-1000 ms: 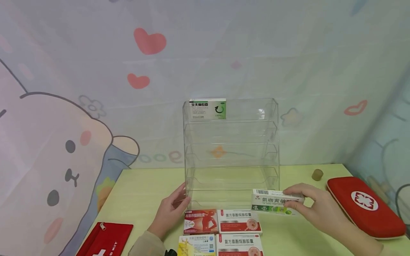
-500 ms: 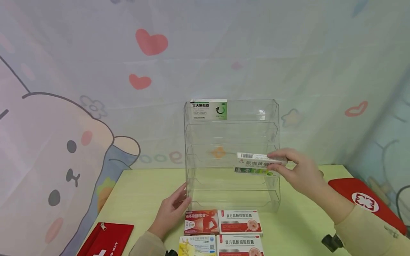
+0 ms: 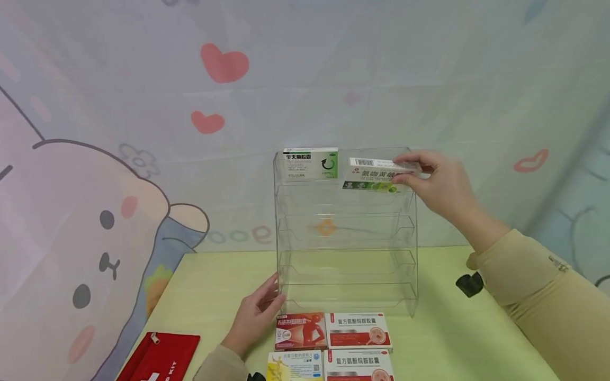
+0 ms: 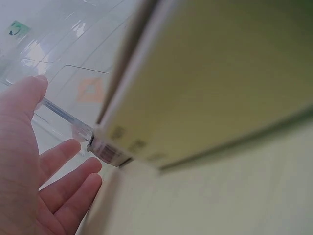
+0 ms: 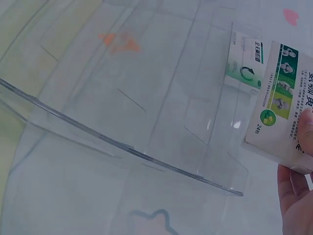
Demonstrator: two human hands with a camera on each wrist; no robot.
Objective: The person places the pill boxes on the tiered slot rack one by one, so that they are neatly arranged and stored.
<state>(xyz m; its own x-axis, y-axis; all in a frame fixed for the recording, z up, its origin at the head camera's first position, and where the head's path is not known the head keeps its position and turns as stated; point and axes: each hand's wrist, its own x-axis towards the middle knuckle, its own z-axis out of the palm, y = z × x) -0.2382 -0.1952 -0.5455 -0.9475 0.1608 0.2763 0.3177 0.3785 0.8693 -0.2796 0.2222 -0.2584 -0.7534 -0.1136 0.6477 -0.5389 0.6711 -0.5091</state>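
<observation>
The left hand (image 3: 252, 320), fingers loosely extended, touches the clear rack (image 3: 345, 267) at its lower left side. Near the top tier, a white box (image 3: 371, 173) with dark lettering and a green band tilts, its right end pinched between the right hand's (image 3: 443, 182) thumb and fingers.

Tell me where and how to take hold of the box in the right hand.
The left end of the white-green box looks best, coming from the left, with the grip across front and back: the right hand covers only the other end, and the narrow barcode side faces up.
</observation>
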